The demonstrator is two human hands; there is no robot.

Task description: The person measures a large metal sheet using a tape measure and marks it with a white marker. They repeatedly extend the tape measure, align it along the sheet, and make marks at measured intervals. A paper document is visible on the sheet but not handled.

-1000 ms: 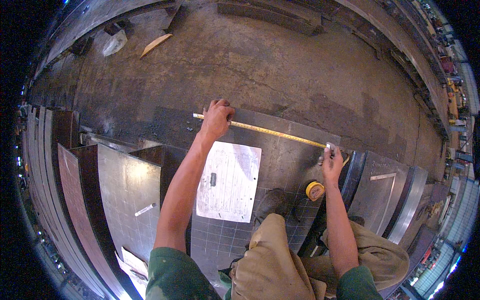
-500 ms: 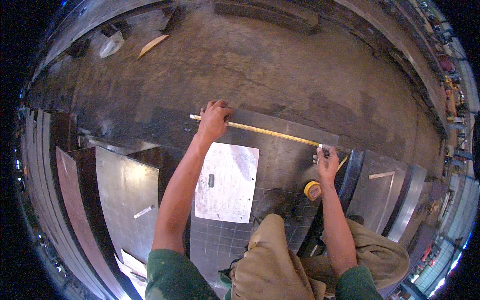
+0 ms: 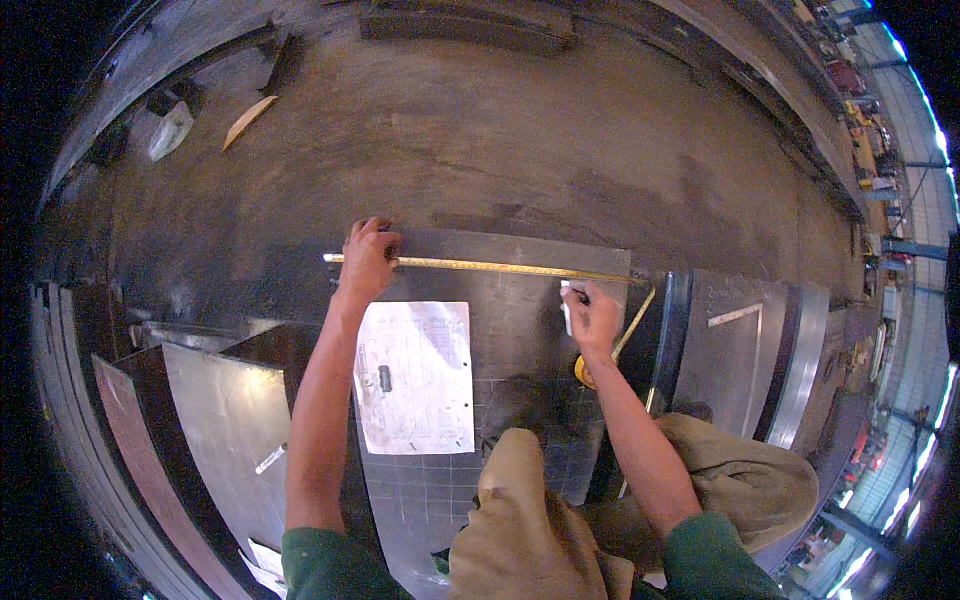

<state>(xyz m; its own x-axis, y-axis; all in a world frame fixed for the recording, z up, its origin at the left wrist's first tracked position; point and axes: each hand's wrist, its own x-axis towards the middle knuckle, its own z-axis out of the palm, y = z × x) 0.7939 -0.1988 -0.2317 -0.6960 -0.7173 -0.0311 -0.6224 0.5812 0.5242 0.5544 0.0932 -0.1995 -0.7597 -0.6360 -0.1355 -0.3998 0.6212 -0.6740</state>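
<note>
Yellow tape case (image 3: 583, 371), nearest, part hidden by R wrist. R hand (image 3: 594, 318) clamped on white stick (image 3: 568, 318), just nearside of tape blade (image 3: 490, 267); stick's tip unclear. Blade's long axis runs L–R nr steel plate's (image 3: 520, 330) far edge. L hand (image 3: 368, 265) covers blade nr L end; pinched or not, can't tell.

Beyond the far edge of the steel plate (image 3: 520, 335) spreads a dim brown floor (image 3: 480, 130). Well off the plate's right edge rises a pale wall (image 3: 920, 310), apparently ribbed sheeting, with blue beams (image 3: 912, 250) and bright strips of light (image 3: 946, 392).
</note>
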